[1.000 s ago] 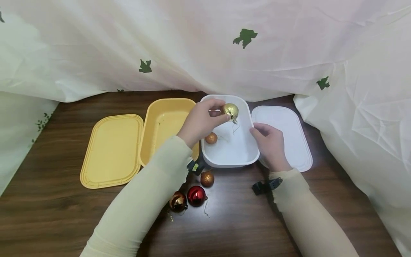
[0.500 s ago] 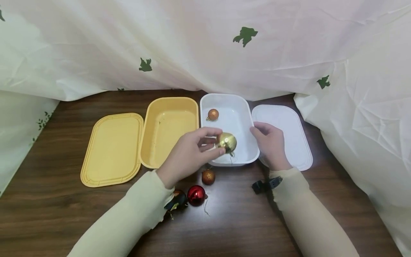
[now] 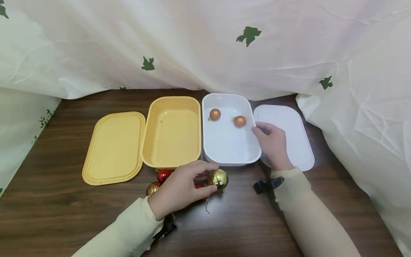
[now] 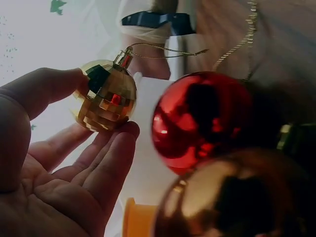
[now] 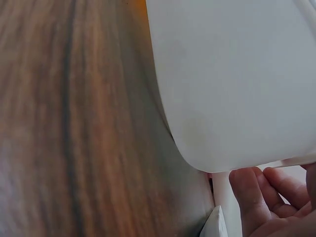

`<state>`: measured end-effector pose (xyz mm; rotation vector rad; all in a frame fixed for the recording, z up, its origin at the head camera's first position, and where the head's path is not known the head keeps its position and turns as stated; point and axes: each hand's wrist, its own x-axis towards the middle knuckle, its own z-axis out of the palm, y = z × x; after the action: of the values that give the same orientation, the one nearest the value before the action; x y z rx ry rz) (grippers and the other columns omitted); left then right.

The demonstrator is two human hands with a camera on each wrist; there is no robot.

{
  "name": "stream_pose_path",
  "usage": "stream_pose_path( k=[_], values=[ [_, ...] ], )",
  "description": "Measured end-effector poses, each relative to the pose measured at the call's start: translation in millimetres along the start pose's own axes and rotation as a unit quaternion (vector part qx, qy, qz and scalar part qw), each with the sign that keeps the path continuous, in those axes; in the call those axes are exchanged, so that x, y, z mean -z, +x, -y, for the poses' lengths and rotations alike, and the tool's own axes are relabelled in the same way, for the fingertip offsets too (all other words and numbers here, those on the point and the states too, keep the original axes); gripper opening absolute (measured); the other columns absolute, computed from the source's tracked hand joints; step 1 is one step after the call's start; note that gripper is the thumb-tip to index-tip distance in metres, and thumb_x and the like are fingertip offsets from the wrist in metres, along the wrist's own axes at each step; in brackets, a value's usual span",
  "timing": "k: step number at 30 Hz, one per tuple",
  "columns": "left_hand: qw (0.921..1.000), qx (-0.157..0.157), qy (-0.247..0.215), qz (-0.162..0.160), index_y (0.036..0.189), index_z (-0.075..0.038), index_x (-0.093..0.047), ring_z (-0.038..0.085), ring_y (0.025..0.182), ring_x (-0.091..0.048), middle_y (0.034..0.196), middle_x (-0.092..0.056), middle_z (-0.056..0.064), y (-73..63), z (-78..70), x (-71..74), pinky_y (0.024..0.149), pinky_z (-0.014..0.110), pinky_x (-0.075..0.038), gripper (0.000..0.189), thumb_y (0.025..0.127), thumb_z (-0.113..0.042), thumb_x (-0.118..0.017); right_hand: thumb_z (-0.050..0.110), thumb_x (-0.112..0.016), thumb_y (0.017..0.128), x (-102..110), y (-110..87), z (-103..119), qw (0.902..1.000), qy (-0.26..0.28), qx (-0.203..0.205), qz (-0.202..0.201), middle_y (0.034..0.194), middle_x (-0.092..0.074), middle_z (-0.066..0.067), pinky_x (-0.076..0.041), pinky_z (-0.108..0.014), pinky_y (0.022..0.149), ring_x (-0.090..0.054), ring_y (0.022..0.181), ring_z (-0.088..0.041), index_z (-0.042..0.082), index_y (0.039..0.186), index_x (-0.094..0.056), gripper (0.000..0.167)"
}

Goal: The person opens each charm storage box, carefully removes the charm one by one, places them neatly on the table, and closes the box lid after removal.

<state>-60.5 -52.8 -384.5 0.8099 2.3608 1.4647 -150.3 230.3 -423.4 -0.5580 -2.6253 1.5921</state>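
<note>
In the head view my left hand (image 3: 183, 185) holds a shiny gold bauble (image 3: 219, 179) between thumb and fingers, over the table just in front of the white box (image 3: 231, 161). In the left wrist view, thumb and fingertips pinch the faceted gold bauble (image 4: 106, 106), its thin cord loop trailing from the cap. Close by are a red bauble (image 4: 173, 118) and a copper-brown bauble (image 4: 197, 197). My right hand (image 3: 273, 145) pinches the right rim of the white box. Two small orange baubles, one (image 3: 214, 114) left and another (image 3: 239, 121) right, lie inside it.
A yellow box (image 3: 171, 139) stands left of the white one, its yellow lid (image 3: 115, 148) beside it. The white lid (image 3: 297, 142) lies at right, partly under my right hand. Another red bauble (image 3: 163, 175) sits before the yellow box; my left hand partly covers baubles there.
My left hand has carried the gold bauble from over the white box back toward me. A second orange bauble now shows in the white box. My right hand has stayed at the rim.
</note>
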Motion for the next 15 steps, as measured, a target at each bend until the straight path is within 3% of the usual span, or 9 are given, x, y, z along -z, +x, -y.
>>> stream_pose_path(
  k=[7, 15],
  values=[
    [0.9937, -0.017, 0.11, -0.009, 0.121, -0.01, -0.069, 0.007, 0.097, -0.063, 0.112, -0.069, -0.003, -5.1, 6.3, -6.7, 0.086, 0.028, -0.055, 0.041, 0.084, -0.018, -0.083, 0.035, -0.064, 0.097, 0, -0.7, 0, 1.0, -0.002, -0.006, -0.002, 0.135, -0.062, -0.009, -0.055, -0.041, 0.095, -0.058, 0.124, -0.024, 0.012, 0.133, -0.065, 0.043],
    [0.9873, -0.02, 0.157, -0.011, 0.121, -0.013, -0.069, 0.007, 0.103, -0.063, 0.116, -0.069, -0.004, -9.6, 13.8, -12.7, 0.09, 0.031, -0.054, 0.042, 0.083, -0.024, -0.084, 0.034, -0.063, 0.098, -1, -1.1, 1, 0.9997, 0.021, -0.014, 0.007, 0.133, -0.063, -0.01, -0.057, -0.038, 0.092, -0.061, 0.12, -0.023, 0.011, 0.135, -0.063, 0.044]
  ],
)
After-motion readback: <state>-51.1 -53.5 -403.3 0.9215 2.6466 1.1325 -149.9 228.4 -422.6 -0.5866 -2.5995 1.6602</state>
